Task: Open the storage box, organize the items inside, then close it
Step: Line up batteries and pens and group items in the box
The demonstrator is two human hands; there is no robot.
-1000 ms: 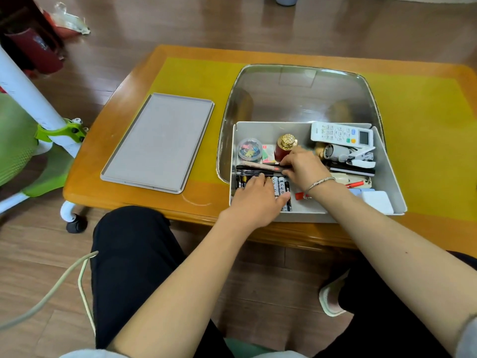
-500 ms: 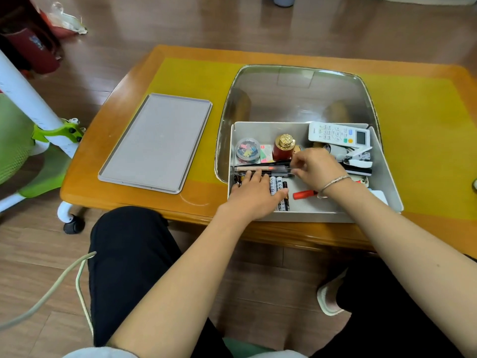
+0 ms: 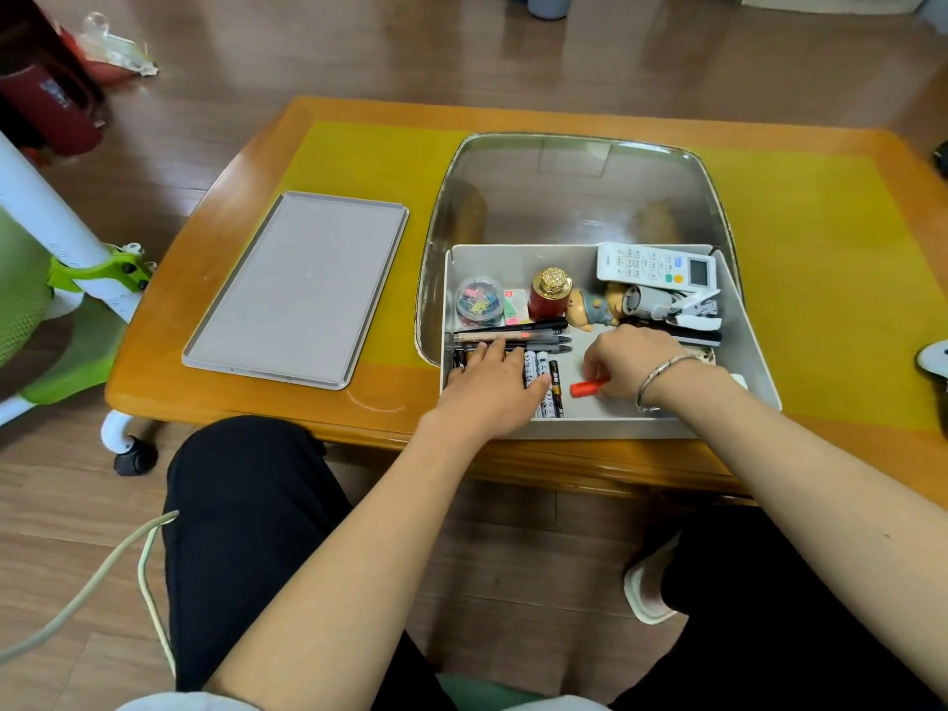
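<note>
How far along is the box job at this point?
Done: lid is off, lying left of the box. In hand: left hand rests flat on the batteries; right hand pinches a red item. Left: sorting the rest, closing.

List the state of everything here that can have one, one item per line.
storage box: open, on the table.
lid: off, flat on the table left of the box.
left hand: fingers straight, resting on the batteries.
right hand: pinching the red marker.
pens: lying side by side.
remote: propped on the back rim.
</note>
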